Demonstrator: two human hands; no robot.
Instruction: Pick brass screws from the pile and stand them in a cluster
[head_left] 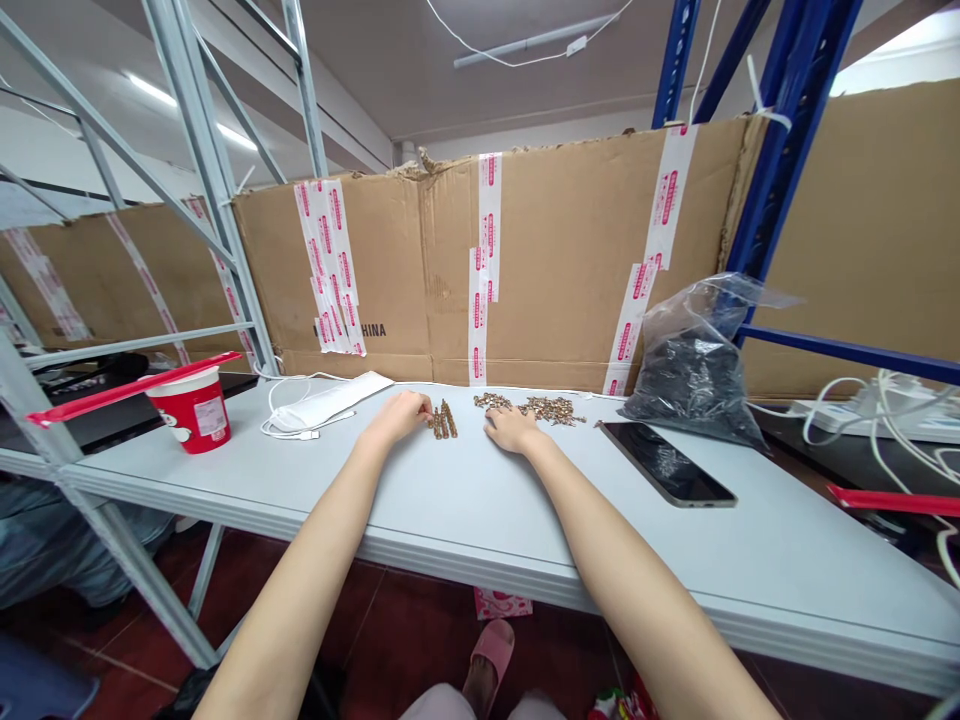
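1. First, a red paper cup and a white packet sit well left of the brass row.
2. The left hand lies palm down just left of it, loosely curled and apparently empty.
3. The brass row holds only a few long pieces, side by side.
4. The right hand rests open and palm down just right of it, nearest the loose brass heap, which holds most of the pieces.
5. Farther right lie a phone and a bag of black bits.

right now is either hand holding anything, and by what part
The left hand rests against the metal parts, a hold cannot be told; the right hand lies flat, holding nothing visible.
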